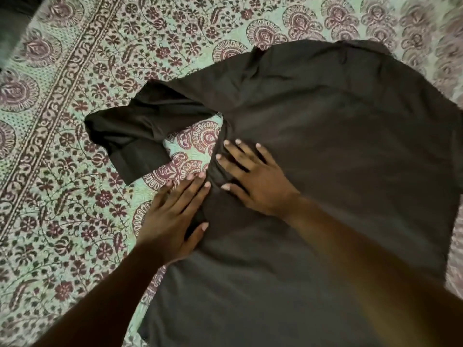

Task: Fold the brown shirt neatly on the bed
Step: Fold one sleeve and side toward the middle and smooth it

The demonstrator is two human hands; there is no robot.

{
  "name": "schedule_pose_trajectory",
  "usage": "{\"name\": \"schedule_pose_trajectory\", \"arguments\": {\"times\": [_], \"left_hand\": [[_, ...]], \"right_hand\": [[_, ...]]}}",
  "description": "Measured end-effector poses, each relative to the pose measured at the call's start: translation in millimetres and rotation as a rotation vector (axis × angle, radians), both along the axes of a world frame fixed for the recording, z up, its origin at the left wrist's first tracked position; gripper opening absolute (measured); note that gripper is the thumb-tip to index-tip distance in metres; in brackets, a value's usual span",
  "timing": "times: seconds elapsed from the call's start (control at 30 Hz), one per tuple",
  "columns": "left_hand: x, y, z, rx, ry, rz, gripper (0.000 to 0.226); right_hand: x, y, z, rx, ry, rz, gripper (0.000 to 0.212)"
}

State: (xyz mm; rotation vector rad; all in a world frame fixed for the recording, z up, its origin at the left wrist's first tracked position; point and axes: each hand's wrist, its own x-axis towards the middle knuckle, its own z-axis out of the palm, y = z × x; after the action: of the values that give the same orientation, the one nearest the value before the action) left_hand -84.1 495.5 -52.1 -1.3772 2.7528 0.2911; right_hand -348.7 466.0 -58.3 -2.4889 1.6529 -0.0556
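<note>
The dark brown shirt (325, 151) lies spread across the bed, filling the centre and right of the view. One sleeve (132, 136) sticks out to the left, bent and creased. My left hand (172, 216) lies flat with straight fingers at the shirt's left edge, partly on the bedsheet. My right hand (253, 176) presses flat on the shirt just right of it, fingers spread near the armpit seam. Neither hand grips the cloth. My right forearm hides part of the shirt's lower body.
The bed is covered by a pale green sheet (75, 196) printed with maroon flowers and paisley, with a patterned border band running diagonally on the left. A dark blurred shape (15, 18) sits at the top left corner.
</note>
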Motion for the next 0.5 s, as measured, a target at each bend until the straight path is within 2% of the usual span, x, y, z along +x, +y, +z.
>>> {"name": "schedule_pose_trajectory", "arguments": {"times": [0.07, 0.13, 0.2, 0.23, 0.37, 0.5], "left_hand": [[1.0, -0.7, -1.6, 0.005, 0.008, -0.005, 0.082], [2.2, -1.6, -3.2, 0.009, 0.020, 0.000, 0.082], [3.2, -1.9, -3.3, 0.012, 0.020, 0.001, 0.081], [2.9, -2.1, -3.0, 0.015, 0.022, 0.000, 0.081], [3.3, -3.7, 0.3, 0.030, 0.035, -0.007, 0.080], [2.5, -4.7, 2.4, 0.042, 0.069, -0.009, 0.081]], "right_hand": [[-12.5, -20.0, 1.2, -0.066, -0.028, -0.111, 0.065], [-25.2, -50.8, -0.5, -0.107, -0.060, -0.405, 0.071], [-32.8, -79.3, -1.0, -0.004, -0.087, -0.621, 0.079], [-32.0, -87.8, -1.4, 0.055, -0.078, -0.648, 0.082], [1.5, -74.0, -5.2, 0.077, -0.003, -0.435, 0.082], [17.8, -30.0, -2.5, 0.041, -0.026, -0.221, 0.069]]}}
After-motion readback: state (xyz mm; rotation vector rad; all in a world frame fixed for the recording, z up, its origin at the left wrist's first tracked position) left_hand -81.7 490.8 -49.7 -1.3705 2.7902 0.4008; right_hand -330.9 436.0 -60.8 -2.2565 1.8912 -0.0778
